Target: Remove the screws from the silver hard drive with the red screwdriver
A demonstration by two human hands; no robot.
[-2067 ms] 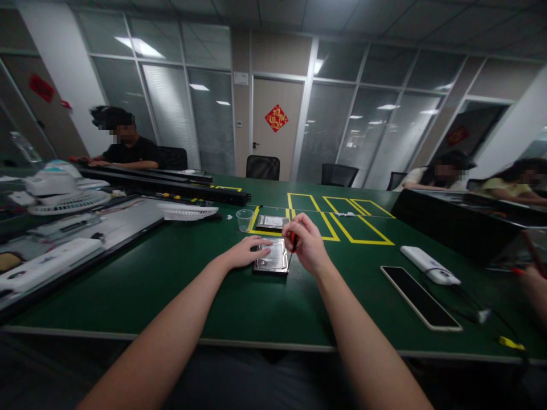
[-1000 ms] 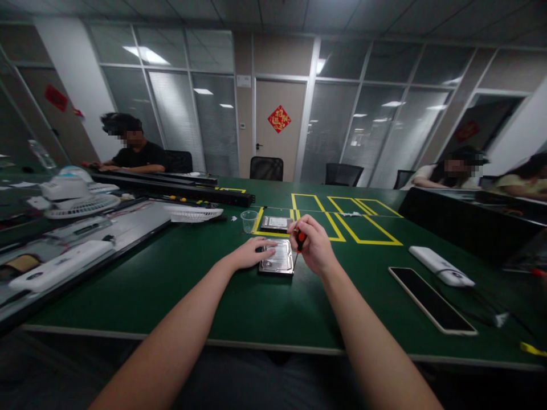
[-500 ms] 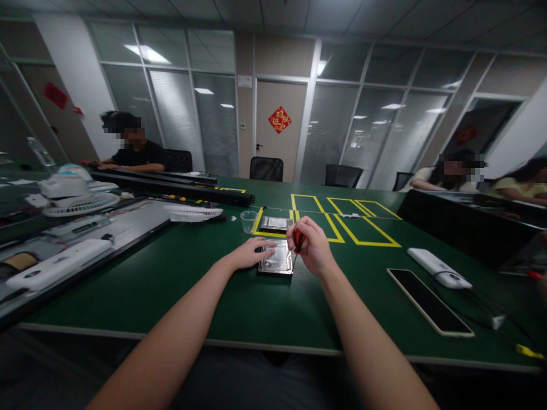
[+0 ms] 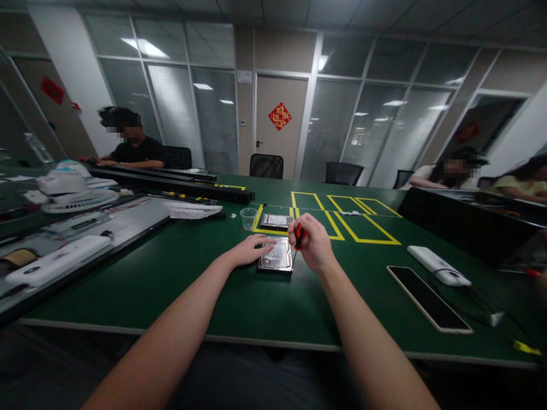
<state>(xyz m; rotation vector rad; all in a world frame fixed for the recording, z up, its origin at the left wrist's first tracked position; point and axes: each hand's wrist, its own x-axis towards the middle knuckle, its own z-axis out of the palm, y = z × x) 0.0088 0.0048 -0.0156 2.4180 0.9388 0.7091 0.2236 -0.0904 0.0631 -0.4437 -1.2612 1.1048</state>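
Observation:
A silver hard drive (image 4: 277, 257) lies flat on the green table (image 4: 183, 290) in front of me. My left hand (image 4: 252, 249) rests on its upper left part, fingers spread. My right hand (image 4: 313, 242) is closed round a red and black screwdriver (image 4: 299, 234), held upright with its thin shaft down at the drive's right edge. The exact spot of the tip is too small to make out. Just behind, a second hard drive (image 4: 276, 220) lies inside a yellow tape outline, with a clear plastic cup (image 4: 248, 218) to its left.
On the left are a metal panel (image 4: 128, 222), a white fan (image 4: 77, 191) and long black bars (image 4: 192, 187). A phone (image 4: 429, 299), a white power bank (image 4: 439, 265) with cables and a black case (image 4: 461, 222) are at right. Several people sit around the table.
The view has shifted slightly. My left fingers have moved a little on the drive, and my right hand still holds the screwdriver at its right edge.

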